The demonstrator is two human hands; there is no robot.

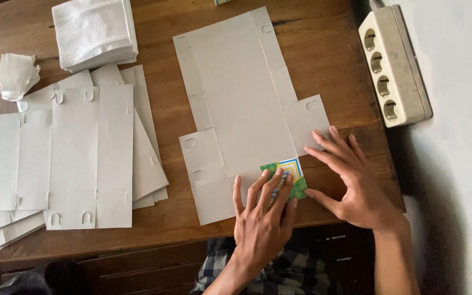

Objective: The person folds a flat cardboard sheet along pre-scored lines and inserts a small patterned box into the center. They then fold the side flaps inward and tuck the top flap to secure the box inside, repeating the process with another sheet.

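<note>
Left hand (262,218) flat, fingers spread, pressing a folded-over colour-printed flap (286,177) at the near edge of a grey flattened carton blank (244,104). Right hand (350,183) open, fingertips resting on the blank's right side flap. Blank lies on wooden table (329,49); stack of similar blanks (77,158) left, well apart.

**Hidden and Cut Off**

Part of the folded green, blue and yellow patterned flap (290,173) is covered by the left hand (263,218). Left of it, the stack of flat grey cardboard blanks (72,158) is cropped by the edge.
</note>
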